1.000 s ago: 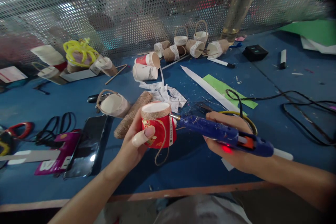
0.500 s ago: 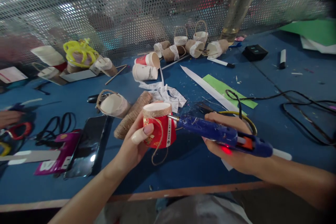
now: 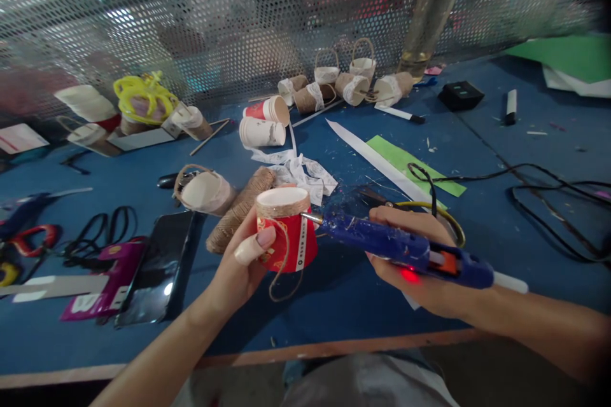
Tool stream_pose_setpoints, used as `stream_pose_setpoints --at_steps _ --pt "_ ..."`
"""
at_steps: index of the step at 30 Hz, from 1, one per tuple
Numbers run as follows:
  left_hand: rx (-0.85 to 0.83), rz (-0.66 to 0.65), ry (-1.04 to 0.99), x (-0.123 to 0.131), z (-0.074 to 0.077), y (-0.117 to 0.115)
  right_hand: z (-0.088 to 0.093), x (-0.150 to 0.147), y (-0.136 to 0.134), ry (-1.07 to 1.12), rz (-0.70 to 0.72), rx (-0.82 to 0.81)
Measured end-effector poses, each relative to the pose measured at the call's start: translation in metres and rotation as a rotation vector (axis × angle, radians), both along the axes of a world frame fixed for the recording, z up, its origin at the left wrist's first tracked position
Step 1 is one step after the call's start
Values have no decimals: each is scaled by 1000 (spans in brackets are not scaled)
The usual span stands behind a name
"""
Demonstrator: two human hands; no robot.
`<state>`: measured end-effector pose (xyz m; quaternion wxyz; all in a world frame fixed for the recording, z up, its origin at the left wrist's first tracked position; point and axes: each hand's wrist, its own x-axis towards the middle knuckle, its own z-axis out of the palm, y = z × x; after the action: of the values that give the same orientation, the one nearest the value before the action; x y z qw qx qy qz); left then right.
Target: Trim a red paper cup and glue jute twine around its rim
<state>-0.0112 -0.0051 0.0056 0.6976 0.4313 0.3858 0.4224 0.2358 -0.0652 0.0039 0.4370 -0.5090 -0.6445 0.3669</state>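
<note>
My left hand (image 3: 245, 261) is wrapped round a red paper cup (image 3: 305, 248), thumb in front, the white open rim facing up. Brown twine circles the cup just under its rim, and a loose strand hangs down its front. Closed round a blue glue gun (image 3: 377, 235) is my right hand (image 3: 415, 261); a red light glows beside the fingers. The gun's metal tip touches or almost touches the cup's right side, just below the twine band. Behind the cup lies a roll of brown twine (image 3: 238, 210).
White lace (image 3: 305, 172), stacked cups (image 3: 262, 131) and a twine-handled cup (image 3: 205, 192) lie beyond my hands. Several small baskets stand near the mesh screen. A phone (image 3: 155, 267) and scissors (image 3: 35, 240) are at left; a black cable (image 3: 515, 175) loops at right.
The cup has turned slightly in my left hand, its white printed strip shifting left. The gun tip sits a little lower against it. Another person's hand at the far left has gone from view.
</note>
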Motion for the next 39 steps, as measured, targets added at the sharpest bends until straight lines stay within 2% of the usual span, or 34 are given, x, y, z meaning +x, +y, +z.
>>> stream_pose_setpoints --at_steps 5,13,23,28,31,35,39 --pt "4 -14 -56 -3 1 2 2 2 1 11 -2 -44" --pt "-5 -45 -60 -3 -1 0 -1 2 0 15 17 -15" --pt "-21 -113 -142 -3 7 2 -2 4 1 -60 -10 30" --pt "-23 -41 -105 -1 5 1 0 2 -2 -50 8 27" --pt "-37 -60 -80 -3 4 0 2 1 -2 -18 18 -8" --pt "-35 -63 9 -7 3 -2 2 -1 2 16 -50 -87" --pt "42 -51 55 -5 -4 -2 3 -3 2 93 -125 -49"
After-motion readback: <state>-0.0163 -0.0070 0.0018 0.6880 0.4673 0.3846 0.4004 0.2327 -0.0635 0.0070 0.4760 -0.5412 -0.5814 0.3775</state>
